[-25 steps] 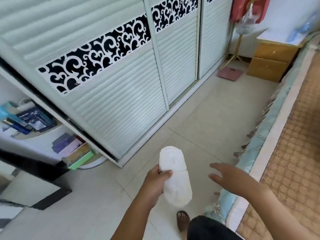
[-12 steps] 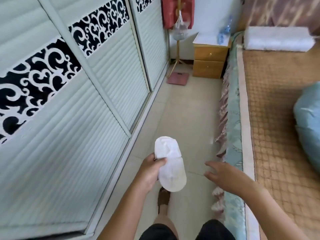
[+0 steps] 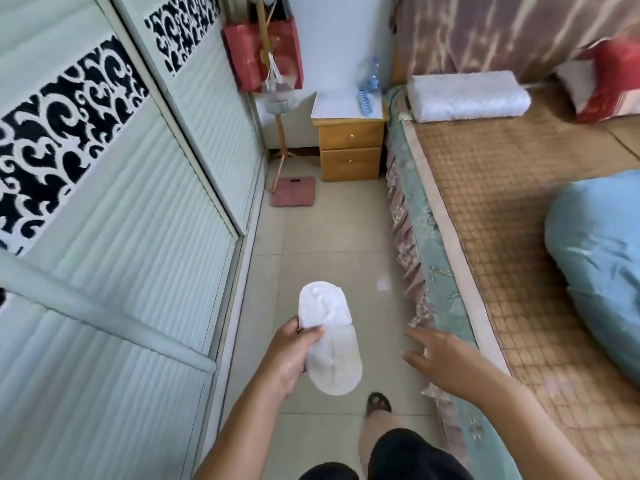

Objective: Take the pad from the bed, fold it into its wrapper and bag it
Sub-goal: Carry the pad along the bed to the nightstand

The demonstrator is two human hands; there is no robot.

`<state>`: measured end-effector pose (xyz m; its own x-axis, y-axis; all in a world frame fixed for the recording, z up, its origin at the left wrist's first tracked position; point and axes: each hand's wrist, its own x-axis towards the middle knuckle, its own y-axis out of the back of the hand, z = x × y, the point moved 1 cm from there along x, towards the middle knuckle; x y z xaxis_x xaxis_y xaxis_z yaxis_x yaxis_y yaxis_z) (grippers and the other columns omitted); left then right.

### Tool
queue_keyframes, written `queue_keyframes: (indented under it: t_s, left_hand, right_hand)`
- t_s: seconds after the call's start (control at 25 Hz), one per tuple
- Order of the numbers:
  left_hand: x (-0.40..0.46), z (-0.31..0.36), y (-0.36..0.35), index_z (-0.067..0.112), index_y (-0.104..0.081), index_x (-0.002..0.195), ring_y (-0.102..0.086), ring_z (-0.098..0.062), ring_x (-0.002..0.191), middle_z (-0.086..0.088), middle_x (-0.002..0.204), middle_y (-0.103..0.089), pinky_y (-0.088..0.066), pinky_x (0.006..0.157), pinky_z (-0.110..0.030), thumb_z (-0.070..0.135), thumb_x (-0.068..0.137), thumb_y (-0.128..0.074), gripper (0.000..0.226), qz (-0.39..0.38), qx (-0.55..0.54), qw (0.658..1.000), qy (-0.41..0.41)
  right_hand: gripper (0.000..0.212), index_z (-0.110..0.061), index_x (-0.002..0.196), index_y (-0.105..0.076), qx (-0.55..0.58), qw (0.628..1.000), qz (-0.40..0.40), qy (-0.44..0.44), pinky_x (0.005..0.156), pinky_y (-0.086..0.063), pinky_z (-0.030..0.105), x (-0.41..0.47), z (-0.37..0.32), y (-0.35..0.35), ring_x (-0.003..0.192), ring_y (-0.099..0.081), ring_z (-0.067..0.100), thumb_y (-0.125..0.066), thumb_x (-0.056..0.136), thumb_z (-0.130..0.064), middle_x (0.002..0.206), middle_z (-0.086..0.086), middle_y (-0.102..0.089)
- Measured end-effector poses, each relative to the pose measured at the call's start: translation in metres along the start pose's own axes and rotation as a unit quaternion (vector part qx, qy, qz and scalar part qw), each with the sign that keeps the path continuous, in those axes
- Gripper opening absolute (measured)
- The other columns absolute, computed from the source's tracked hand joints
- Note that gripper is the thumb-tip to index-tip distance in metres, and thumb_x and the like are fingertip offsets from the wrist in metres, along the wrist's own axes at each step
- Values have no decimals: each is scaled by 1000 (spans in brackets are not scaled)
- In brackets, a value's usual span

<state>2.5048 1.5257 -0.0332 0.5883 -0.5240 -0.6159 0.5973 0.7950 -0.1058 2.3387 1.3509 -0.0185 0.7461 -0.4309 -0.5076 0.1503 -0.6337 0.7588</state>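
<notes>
A white oval pad hangs over the floor tiles, pinched at its left edge by my left hand. Its upper part is folded over and crumpled. My right hand floats to the right of the pad, fingers spread and holding nothing, just beside the bed's edge. The bed with its woven brown mat runs along the right. A clear plastic bag hangs on a stand at the far end of the aisle. No wrapper can be told apart from the pad.
Sliding wardrobe doors line the left of a narrow tiled aisle. At its far end stand a wooden nightstand, a pink floor scale and a red bag. A blue bundle and a white pillow lie on the bed.
The view has swung right from the wardrobe to look down the aisle. The pad stays in my left hand; my right hand stays spread beside it.
</notes>
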Motion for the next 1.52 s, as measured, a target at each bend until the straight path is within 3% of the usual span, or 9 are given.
queue_keyframes:
  t_s: [0.2, 0.48, 0.6, 0.88, 1.08, 1.24, 1.52]
  left_hand:
    - [123, 83, -33, 11, -65, 104, -66, -28, 88, -8, 95, -70, -52, 75, -36, 7, 90, -55, 18, -4, 12, 1000, 8]
    - [266, 212, -83, 13, -66, 99, -67, -27, 87, -8, 94, -72, -53, 77, -38, 7, 90, -55, 16, 5, -1, 1000, -5]
    - [321, 252, -89, 10, -65, 103, -67, -27, 87, -9, 96, -71, -53, 78, -39, 6, 90, -55, 17, 12, -17, 1000, 0]
    - [487, 359, -75, 11, -65, 106, -66, -29, 93, -10, 102, -71, -52, 83, -43, 5, 90, -53, 21, 4, -30, 1000, -10]
    - [606, 449, -67, 9, -61, 115, -67, -28, 95, -11, 106, -70, -53, 77, -39, 7, 90, -54, 26, -10, 0, 1000, 4]
    - [686, 514, -81, 16, -62, 110, -67, -21, 88, -5, 100, -71, -55, 68, -34, 8, 90, -56, 22, -22, 11, 1000, 14]
    - [833, 600, -121, 18, -61, 107, -66, -22, 87, -3, 96, -70, -53, 68, -34, 7, 89, -56, 21, -16, 14, 999, 28]
  right_hand:
    - [46, -35, 135, -37, 25, 999, 23, 4, 99, -46, 35, 116, 11, 79, 117, -55, 18, -43, 92, -49, 134, -2, -54]
    - [51, -30, 140, -32, -26, 999, -3, 19, 101, -45, 37, 276, 17, 211, 120, -53, 19, -41, 93, -48, 139, -1, -50]
    - [51, -30, 139, -33, -19, 1000, -5, 20, 104, -42, 39, 339, 14, 252, 125, -50, 19, -43, 93, -47, 143, -1, -47]
    - [49, -30, 137, -35, -14, 1000, -1, 17, 98, -48, 38, 520, -6, 331, 115, -57, 18, -43, 92, -48, 134, -1, -55]
    - [48, -31, 135, -37, -15, 1000, 13, -12, 96, -49, 35, 633, -34, 392, 111, -59, 18, -45, 91, -48, 131, -1, -57]
    - [48, -28, 136, -36, 3, 999, 13, -37, 100, -45, 37, 707, -40, 444, 118, -55, 19, -44, 92, -46, 136, 1, -54]
    - [41, -23, 129, -45, 28, 998, -5, -56, 99, -45, 40, 851, -17, 541, 115, -54, 21, -43, 93, -43, 128, 3, -58]
